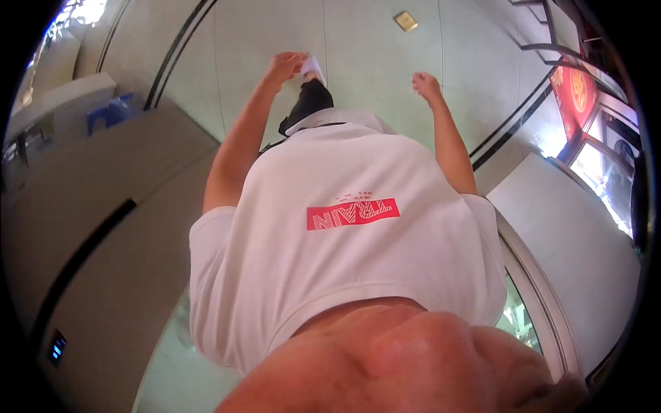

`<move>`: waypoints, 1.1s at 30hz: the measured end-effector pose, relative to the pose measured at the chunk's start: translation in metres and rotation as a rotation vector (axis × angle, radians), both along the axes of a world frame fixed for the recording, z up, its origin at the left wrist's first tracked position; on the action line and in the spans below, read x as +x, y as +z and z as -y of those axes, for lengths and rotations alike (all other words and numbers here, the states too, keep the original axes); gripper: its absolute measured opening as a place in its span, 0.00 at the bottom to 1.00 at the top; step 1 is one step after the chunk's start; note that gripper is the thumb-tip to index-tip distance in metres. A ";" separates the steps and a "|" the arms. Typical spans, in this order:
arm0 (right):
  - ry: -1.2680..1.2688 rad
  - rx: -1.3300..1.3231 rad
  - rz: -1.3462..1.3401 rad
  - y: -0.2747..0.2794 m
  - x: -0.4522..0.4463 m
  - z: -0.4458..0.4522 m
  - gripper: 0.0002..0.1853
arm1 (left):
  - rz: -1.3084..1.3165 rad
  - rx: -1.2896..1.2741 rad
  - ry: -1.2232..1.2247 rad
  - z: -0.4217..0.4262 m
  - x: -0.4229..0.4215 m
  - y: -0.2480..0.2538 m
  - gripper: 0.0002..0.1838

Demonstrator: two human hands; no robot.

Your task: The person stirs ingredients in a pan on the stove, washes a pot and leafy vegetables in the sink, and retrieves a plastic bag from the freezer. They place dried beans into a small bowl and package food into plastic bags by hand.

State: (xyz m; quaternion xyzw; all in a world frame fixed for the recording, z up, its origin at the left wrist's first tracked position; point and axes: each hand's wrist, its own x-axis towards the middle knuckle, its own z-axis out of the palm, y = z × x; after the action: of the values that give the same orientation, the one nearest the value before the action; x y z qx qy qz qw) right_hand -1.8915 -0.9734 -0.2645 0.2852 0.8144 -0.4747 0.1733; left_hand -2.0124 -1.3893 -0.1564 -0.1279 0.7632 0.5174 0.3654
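My left hand [286, 67] hangs in the air at the upper left of centre, its fingers loosely bent and slightly apart, with nothing visible in it. Beside its fingertips in the view is a white shoe [313, 67], below a dark trouser leg [311, 103]. Right of centre, my right hand [427, 86] is raised over the floor with its fingers curled in; no object shows in it. A white T-shirt [344, 261] with a red printed label fills the middle.
Pale floor tiles [379, 62] with dark stripes lie ahead, with a small gold-coloured square [405, 21] on them. At left stand a grey surface [89, 172] and a blue object [110, 113]. Metal racks [551, 48], a red sign [575, 93] and a white panel [568, 234] are at right.
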 end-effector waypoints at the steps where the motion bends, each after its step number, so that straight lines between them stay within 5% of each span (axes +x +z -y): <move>1: -0.022 -0.008 -0.061 0.023 -0.053 0.008 0.14 | 0.021 -0.044 0.017 0.006 -0.038 -0.004 0.18; 5: -0.228 -0.218 -0.272 0.020 -0.208 0.005 0.14 | 0.009 -0.121 -0.060 -0.021 -0.215 0.008 0.16; 8: -0.180 -0.128 -0.059 0.021 -0.242 0.009 0.15 | 0.006 -0.127 -0.175 -0.057 -0.326 0.028 0.16; 10: 0.029 0.139 -0.005 -0.029 -0.249 -0.020 0.15 | -0.012 -0.110 -0.260 -0.095 -0.412 0.035 0.16; 14: -0.824 -0.371 0.280 -0.003 -0.233 -0.055 0.18 | -0.040 -0.028 -0.316 -0.183 -0.544 0.034 0.16; 19: -0.858 -0.176 0.511 -0.019 -0.343 -0.180 0.10 | -0.029 0.294 -0.107 -0.291 -0.700 0.023 0.19; 20: -0.285 0.127 0.465 -0.065 -0.387 -0.228 0.08 | -0.095 0.346 -0.041 -0.302 -0.740 0.033 0.22; 23: 0.550 0.715 0.032 -0.041 -0.594 -0.313 0.08 | -0.195 0.700 0.424 -0.355 -0.836 0.099 0.40; 25: 0.625 0.633 -0.137 -0.006 -0.767 -0.324 0.14 | -0.378 0.801 0.714 -0.350 -0.889 0.164 0.62; 26: 0.887 0.826 -0.257 0.054 -0.847 -0.308 0.11 | -0.402 0.878 0.783 -0.336 -0.915 0.179 0.65; 27: 0.633 0.642 -0.225 0.123 -0.914 -0.280 0.08 | -0.423 0.948 0.851 -0.317 -0.943 0.189 0.69; 28: 0.840 0.702 -0.376 0.120 -0.977 -0.283 0.08 | -0.468 0.923 0.940 -0.309 -0.964 0.199 0.72; 29: 0.696 0.556 -0.515 0.125 -1.034 -0.277 0.10 | -0.461 1.208 0.745 -0.295 -0.990 0.191 0.70; 30: 0.571 0.404 -0.664 0.130 -1.091 -0.272 0.12 | -0.475 1.137 0.817 -0.292 -1.007 0.197 0.61; 31: 0.518 0.370 -0.701 0.135 -1.138 -0.263 0.13 | -0.595 0.780 1.000 -0.320 -1.009 0.221 0.42; 32: 0.459 0.332 -0.736 0.137 -1.178 -0.255 0.15 | -0.580 0.791 1.008 -0.314 -1.016 0.224 0.24; 33: 0.483 0.317 -0.724 0.132 -1.204 -0.248 0.15 | -0.576 0.785 0.939 -0.291 -1.028 0.217 0.19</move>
State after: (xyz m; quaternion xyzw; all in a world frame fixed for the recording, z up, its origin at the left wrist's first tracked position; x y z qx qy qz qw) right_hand -3.0951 -0.7251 -0.1324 -0.0738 0.9281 -0.3595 -0.0624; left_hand -3.0403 -1.0980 0.0607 -0.1607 0.4490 0.8736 -0.0970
